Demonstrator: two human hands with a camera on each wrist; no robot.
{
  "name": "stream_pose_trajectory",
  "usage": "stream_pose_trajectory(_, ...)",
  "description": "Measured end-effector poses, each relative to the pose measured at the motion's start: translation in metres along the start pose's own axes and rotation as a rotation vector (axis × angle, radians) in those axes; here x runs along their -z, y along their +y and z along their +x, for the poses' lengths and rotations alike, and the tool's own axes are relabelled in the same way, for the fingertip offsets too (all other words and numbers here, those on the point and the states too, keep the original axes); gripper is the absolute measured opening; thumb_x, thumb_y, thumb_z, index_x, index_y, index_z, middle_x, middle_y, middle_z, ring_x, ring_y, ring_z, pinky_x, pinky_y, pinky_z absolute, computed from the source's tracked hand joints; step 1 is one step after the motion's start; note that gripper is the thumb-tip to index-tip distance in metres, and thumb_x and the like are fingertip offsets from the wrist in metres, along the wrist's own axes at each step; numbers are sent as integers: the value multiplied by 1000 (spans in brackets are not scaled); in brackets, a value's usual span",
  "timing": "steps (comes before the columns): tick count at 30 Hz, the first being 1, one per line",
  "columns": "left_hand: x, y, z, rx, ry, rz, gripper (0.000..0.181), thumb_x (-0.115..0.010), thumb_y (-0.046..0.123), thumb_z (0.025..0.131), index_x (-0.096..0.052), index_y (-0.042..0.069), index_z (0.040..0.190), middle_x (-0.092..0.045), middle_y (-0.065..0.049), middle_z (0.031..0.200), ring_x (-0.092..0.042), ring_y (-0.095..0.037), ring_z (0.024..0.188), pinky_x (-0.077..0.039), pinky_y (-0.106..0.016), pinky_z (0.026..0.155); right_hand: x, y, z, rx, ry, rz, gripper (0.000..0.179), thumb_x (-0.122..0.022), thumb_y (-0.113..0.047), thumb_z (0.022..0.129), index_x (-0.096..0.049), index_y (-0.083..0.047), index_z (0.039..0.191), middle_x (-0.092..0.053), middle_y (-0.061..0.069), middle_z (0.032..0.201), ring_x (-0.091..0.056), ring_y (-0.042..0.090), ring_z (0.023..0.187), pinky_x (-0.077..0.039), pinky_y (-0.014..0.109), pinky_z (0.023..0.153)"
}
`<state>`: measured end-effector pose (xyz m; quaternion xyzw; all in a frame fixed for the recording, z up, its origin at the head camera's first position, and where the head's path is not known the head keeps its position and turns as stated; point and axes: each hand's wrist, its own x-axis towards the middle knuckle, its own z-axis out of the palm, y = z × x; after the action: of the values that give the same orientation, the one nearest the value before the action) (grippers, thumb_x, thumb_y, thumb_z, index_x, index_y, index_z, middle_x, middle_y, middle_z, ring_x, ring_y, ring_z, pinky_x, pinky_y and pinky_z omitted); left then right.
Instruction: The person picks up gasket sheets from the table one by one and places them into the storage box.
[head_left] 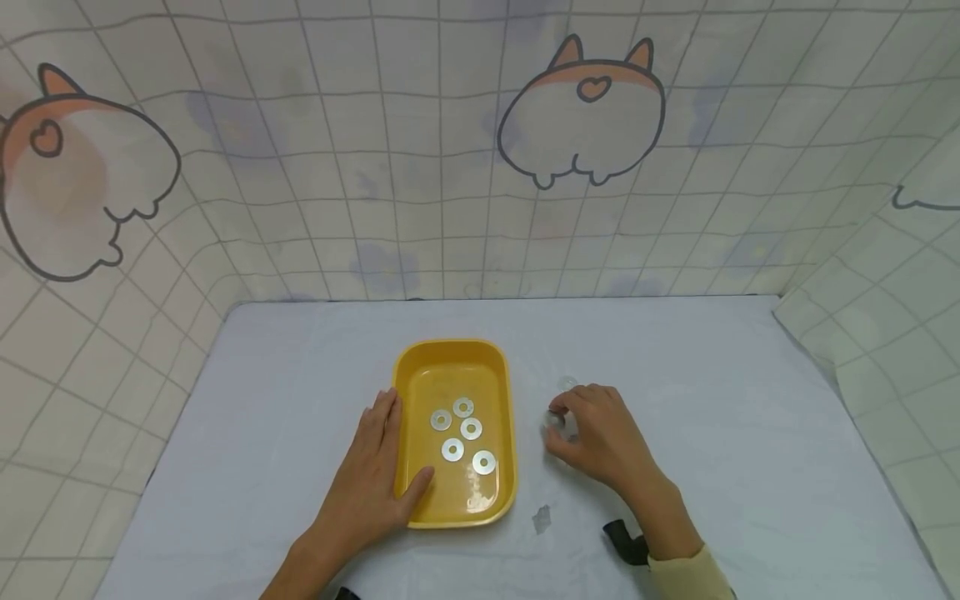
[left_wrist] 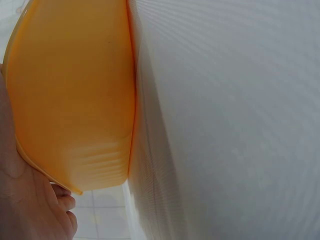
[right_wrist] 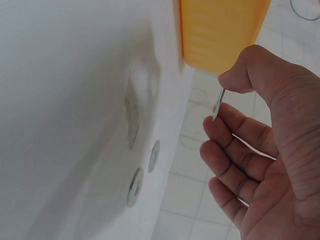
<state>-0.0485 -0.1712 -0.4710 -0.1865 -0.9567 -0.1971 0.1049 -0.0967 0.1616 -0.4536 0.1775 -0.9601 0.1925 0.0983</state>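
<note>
A yellow tray (head_left: pixel 512 467) holds several flat metal washers (head_left: pixel 483 462) on its floor. My left hand (head_left: pixel 369 479) rests along the tray's left side, fingers straight at the rim and thumb over the edge. In the left wrist view, the tray's outer wall (left_wrist: pixel 75 100) fills much of the picture beside that hand. Right of the tray, my right hand (head_left: pixel 603 433) pinches a washer (right_wrist: pixel 218 105) between thumb and fingertips, its edge facing the right wrist camera. Two loose washers, a nearer one (right_wrist: pixel 135 188) and a farther one (right_wrist: pixel 154 156), lie on the table below this hand.
A white cloth (head_left: pixel 720 400) covers the table. A grey patch (head_left: pixel 542 519) marks it right of the tray's near corner. Grid-patterned curtains (head_left: pixel 450 167) with cartoon animal prints enclose the back and sides. A black curved piece (head_left: pixel 627 543) sits at the right wrist.
</note>
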Motion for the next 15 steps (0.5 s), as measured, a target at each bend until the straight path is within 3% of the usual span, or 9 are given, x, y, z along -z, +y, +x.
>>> stream_pose_trajectory(15,1,-1,0,9,-16,-7,98,-68,43,96,-22,-10,164,-22,-23,174,-23,-39,164,9,-23,135,7,-11,10,51,-9,-9,19,-81,-22,81,-76,-12,97,-72,-2,90,-66,21,91,-55,48,107)
